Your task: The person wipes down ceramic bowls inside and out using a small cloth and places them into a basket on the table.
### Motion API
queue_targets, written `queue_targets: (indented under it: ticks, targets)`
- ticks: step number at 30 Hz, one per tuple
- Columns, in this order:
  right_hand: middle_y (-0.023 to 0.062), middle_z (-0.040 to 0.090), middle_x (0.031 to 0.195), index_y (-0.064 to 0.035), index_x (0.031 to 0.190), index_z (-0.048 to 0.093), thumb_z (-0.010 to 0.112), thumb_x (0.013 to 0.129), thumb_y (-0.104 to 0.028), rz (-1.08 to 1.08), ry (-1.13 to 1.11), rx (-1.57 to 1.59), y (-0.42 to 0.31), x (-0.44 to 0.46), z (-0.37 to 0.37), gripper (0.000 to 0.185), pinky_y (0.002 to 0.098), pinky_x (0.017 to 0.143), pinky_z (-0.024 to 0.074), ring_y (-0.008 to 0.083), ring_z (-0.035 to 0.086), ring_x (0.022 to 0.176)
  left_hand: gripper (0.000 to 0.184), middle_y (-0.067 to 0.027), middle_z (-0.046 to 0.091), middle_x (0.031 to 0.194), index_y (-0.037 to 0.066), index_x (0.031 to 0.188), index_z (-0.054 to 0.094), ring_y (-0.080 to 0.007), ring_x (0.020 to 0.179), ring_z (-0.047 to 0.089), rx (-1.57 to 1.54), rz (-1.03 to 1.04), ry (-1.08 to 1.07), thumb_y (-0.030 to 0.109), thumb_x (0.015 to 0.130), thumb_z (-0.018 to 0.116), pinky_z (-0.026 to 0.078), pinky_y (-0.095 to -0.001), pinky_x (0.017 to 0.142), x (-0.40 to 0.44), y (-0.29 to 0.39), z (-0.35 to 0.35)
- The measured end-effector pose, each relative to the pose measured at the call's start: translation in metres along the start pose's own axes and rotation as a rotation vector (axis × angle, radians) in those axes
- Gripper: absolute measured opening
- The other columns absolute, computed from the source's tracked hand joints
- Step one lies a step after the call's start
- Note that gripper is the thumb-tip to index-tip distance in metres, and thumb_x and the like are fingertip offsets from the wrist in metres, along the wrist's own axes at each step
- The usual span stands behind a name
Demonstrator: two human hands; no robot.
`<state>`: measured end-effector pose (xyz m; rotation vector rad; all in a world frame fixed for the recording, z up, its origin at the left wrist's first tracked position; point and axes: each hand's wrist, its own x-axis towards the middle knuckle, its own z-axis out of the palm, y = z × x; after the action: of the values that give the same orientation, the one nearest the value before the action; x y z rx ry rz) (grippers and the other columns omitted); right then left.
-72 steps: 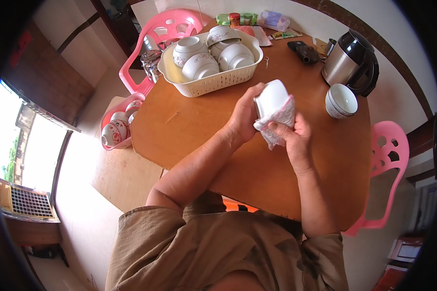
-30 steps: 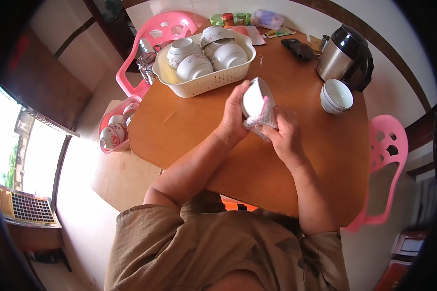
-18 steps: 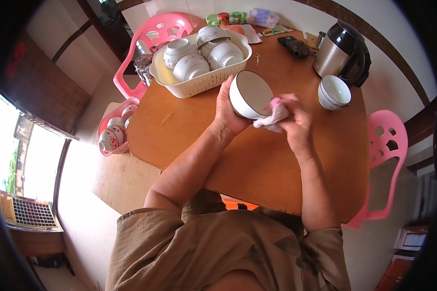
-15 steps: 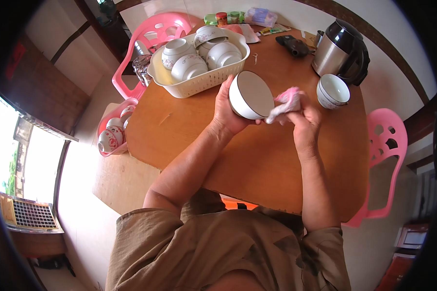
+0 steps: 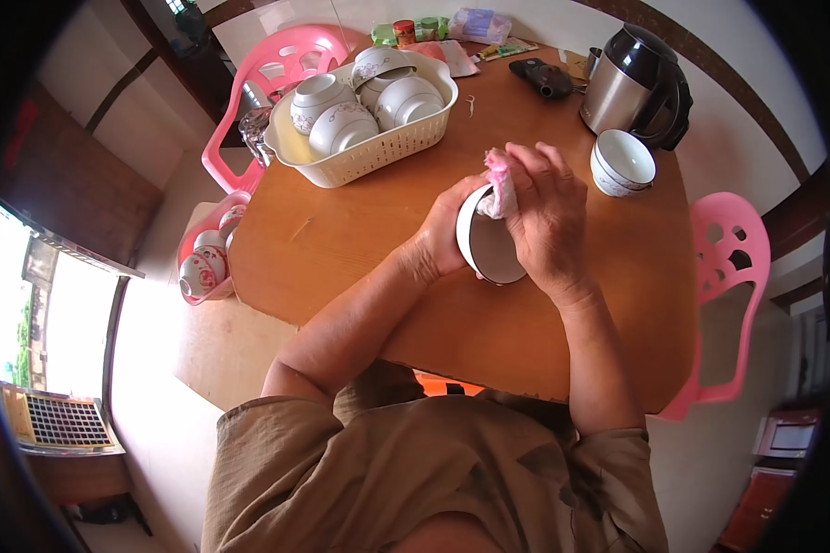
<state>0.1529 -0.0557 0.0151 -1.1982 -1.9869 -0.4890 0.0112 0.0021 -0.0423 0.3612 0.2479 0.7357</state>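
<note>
A white bowl [image 5: 495, 251] with a dark rim is tilted above the table, its opening toward the right. My left hand [image 5: 446, 227] grips its left side, partly hidden behind it. In my right hand [image 5: 549, 217] is a pink and white cloth [image 5: 499, 189], pressed against the bowl's upper rim. Up and to the left, a cream basket [image 5: 378, 157] holds several upturned patterned bowls [image 5: 343, 129]. To the right of my hands, stacked white bowls [image 5: 623, 163] stand upright on the table.
A steel kettle [image 5: 629, 88] stands at the back right of the wooden table [image 5: 341, 226], near a dark object [image 5: 541, 78]. Small jars and packets line the back edge. Pink chairs [image 5: 731, 244] flank the table. A pink basin [image 5: 219, 284] with bowls is at the left.
My right hand has brought the cloth back from the right onto the bowl's rim. The bowl has turned and shifted slightly down and right. The view has shifted a little.
</note>
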Motion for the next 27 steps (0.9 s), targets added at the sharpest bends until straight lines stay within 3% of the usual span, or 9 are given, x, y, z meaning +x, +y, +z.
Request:
queue_targets:
  ticks: [6,10,12,17,18,20,23,26,27]
  targets:
    - [0.0077,0.063,0.116,-0.0090,0.127,0.060,0.067,0.087,-0.019,0.024,0.139,0.175,0.008,-0.005,0.005,0.042,0.0418,0.094,0.0420,0.0295,0.058,0.108,0.034,-0.0088,0.070,0.104,0.007,0.112,0.064,-0.0215,0.096,0.067,0.011,-0.040,-0.034,0.036,0.099,0.053,0.055,-0.0392,0.088,-0.003,0.006,0.005]
    - [0.0073,0.065,0.110,-0.0084,0.125,0.060,0.068,0.085,-0.014,-0.082,0.154,0.245,-0.001,-0.001,-0.002,0.042,0.0390,0.087,0.0464,0.0284,0.062,0.100,0.041,-0.0093,0.060,0.123,0.007,0.129,0.053,-0.0213,0.113,0.060,-0.074,-0.038,-0.373,0.038,0.105,0.041,0.048,-0.0376,0.101,0.002,0.002,-0.015]
    - [0.0064,0.065,0.106,-0.0082,0.123,0.061,0.068,0.083,-0.012,-0.088,0.113,0.200,0.002,-0.004,0.004,0.041,0.0393,0.084,0.0466,0.0276,0.062,0.098,0.040,-0.0088,0.059,0.125,0.007,0.130,0.052,-0.0197,0.113,0.059,0.723,0.220,-0.213,0.037,0.105,0.042,0.048,-0.0355,0.101,-0.009,0.000,-0.013]
    - [0.0051,0.064,0.096,-0.0085,0.109,0.062,0.068,0.080,-0.010,0.045,0.076,0.095,0.014,-0.012,0.016,0.030,0.0404,0.077,0.0466,0.0274,0.062,0.089,0.033,-0.0070,0.066,0.107,0.006,0.120,0.059,-0.0163,0.097,0.064,0.241,0.096,0.041,0.031,0.101,0.050,0.054,-0.0320,0.089,-0.009,0.004,0.001]
    - [0.0053,0.064,0.095,-0.0091,0.106,0.062,0.068,0.080,-0.010,0.095,0.047,0.069,0.018,-0.015,0.020,0.027,0.0404,0.076,0.0467,0.0278,0.063,0.087,0.030,-0.0062,0.068,0.096,0.007,0.110,0.062,-0.0166,0.088,0.066,0.246,0.127,0.160,0.032,0.100,0.049,0.055,-0.0316,0.081,-0.015,0.006,0.015]
    - [0.0081,0.064,0.092,-0.0092,0.099,0.061,0.068,0.084,-0.017,0.235,-0.019,0.078,0.021,-0.020,0.021,0.018,0.0444,0.073,0.0483,0.0324,0.063,0.082,0.030,-0.0061,0.068,0.095,0.007,0.107,0.062,-0.0161,0.087,0.066,0.352,0.231,0.222,0.033,0.100,0.048,0.054,-0.0305,0.079,-0.019,0.008,0.023]
    - [0.0093,0.064,0.092,-0.0078,0.102,0.061,0.067,0.088,-0.029,0.755,-0.496,0.464,0.018,-0.015,0.016,0.027,0.0486,0.074,0.0500,0.0346,0.065,0.083,0.038,-0.0089,0.069,0.097,0.003,0.108,0.064,-0.0174,0.087,0.065,0.548,0.383,0.221,0.036,0.098,0.049,0.053,-0.0300,0.080,-0.021,0.015,0.015]
    - [0.0108,0.065,0.096,-0.0067,0.105,0.060,0.065,0.090,-0.040,0.755,-0.707,0.473,0.024,-0.019,0.019,0.037,0.0495,0.073,0.0520,0.0356,0.067,0.085,0.047,-0.0122,0.070,0.102,-0.002,0.114,0.065,-0.0203,0.088,0.066,0.603,0.467,0.204,0.039,0.096,0.052,0.052,-0.0318,0.084,-0.022,0.018,0.017]
    - [0.0112,0.065,0.097,-0.0070,0.106,0.059,0.066,0.090,-0.039,0.662,-0.602,0.324,0.023,-0.022,0.021,0.036,0.0479,0.072,0.0526,0.0349,0.067,0.086,0.046,-0.0122,0.070,0.102,-0.002,0.113,0.065,-0.0205,0.088,0.066,0.551,0.449,0.207,0.039,0.096,0.052,0.052,-0.0321,0.083,-0.020,0.018,0.016]
